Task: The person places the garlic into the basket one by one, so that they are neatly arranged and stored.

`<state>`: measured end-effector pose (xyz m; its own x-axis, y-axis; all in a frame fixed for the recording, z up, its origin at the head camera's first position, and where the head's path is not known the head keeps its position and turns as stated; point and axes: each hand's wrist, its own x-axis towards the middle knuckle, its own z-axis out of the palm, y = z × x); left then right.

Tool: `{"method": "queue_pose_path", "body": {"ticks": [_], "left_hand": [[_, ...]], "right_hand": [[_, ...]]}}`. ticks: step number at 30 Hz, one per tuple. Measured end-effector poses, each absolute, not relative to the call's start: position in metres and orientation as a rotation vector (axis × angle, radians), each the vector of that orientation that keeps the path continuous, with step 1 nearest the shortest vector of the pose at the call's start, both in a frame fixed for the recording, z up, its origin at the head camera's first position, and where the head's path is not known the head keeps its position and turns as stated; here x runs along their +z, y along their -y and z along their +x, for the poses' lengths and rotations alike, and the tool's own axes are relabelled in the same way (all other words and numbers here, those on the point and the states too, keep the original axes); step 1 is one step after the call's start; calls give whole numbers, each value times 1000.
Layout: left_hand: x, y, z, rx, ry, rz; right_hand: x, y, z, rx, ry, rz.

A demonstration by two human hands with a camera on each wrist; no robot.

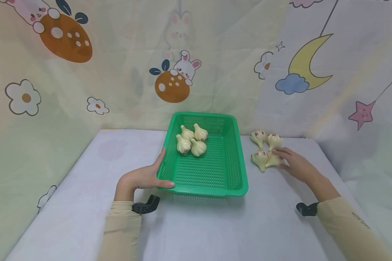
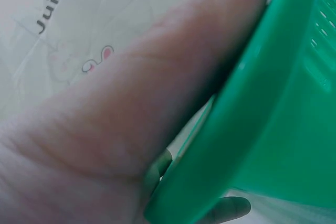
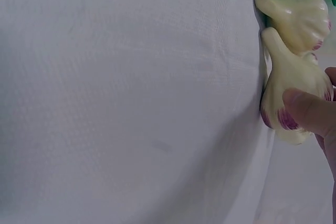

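Note:
My left hand [image 1: 143,177] grips the near left corner of a green plastic basket [image 1: 236,159], with fingertips showing under the rim in the left wrist view. Inside the basket, toward its far left, several garlic bulbs [image 1: 198,148] lie in a cluster. To the right of the basket, more pale bulbs with purple marks lie grouped on the table. My right hand [image 1: 295,166] pinches the near right garlic bulb [image 3: 294,85] of that group, thumb on one side and fingers partly hidden behind it. A neighbouring garlic bulb [image 3: 302,19] lies against it.
A white cloth covers the table [image 1: 196,228]. Behind it hangs a patterned curtain [image 1: 124,65] with printed rabbits, flowers and a moon. Black wrist cameras [image 1: 146,205] sit at both cuffs. Two other garlic bulbs [image 1: 258,138] lie at the far side of the right group.

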<state>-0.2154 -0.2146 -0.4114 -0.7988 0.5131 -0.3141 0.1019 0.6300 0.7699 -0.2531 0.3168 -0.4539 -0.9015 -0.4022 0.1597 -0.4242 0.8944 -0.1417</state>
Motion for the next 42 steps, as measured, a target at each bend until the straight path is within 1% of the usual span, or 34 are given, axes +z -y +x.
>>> {"method": "queue_pose_path", "body": {"ticks": [16, 24, 36, 42], "left_hand": [[-412, 216, -216, 1071, -2333, 486], [-412, 216, -218, 1093, -2325, 500], [-413, 215, -218, 1088, -2329, 508], [-413, 215, -218, 1072, -2335, 507]], "right_hand": [[-460, -312, -255, 301, 2806, 573], [-461, -309, -255, 439, 2845, 409], [-462, -301, -255, 593, 2877, 233], [-465, -297, -255, 701, 2892, 66]]}}
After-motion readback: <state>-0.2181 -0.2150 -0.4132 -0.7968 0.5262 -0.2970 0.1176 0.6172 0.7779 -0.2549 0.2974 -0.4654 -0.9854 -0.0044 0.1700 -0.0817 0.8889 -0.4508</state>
